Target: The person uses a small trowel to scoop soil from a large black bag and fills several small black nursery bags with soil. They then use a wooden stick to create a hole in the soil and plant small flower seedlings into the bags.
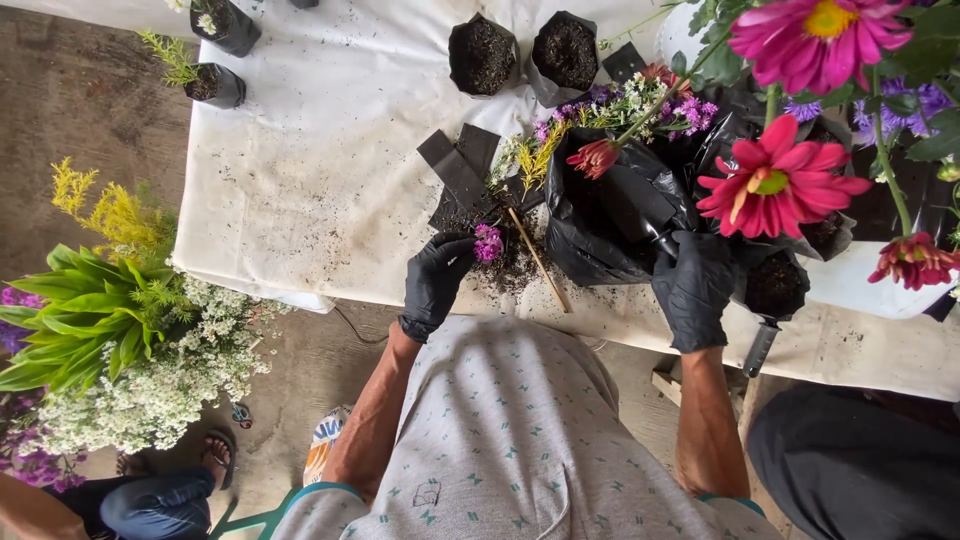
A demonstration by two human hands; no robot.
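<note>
Black-gloved hands at a soil-strewn potting table, one holding a small purple bloom.

The left hand pinches a small purple flower head between curled fingertips, just above a scatter of loose dark soil on the white cloth-covered table. The right hand has its fingers closed on the rim of a large crumpled black plastic bag, whose inside is too dark to make out. A thin wooden stick lies between the hands. Flat empty black grow bags lie beside a bunch of small mixed cut flowers. Further back, two open black bags filled with soil stand upright. Large magenta daisies lean in from the right; white and yellow flowers sit on the floor at left.
</note>
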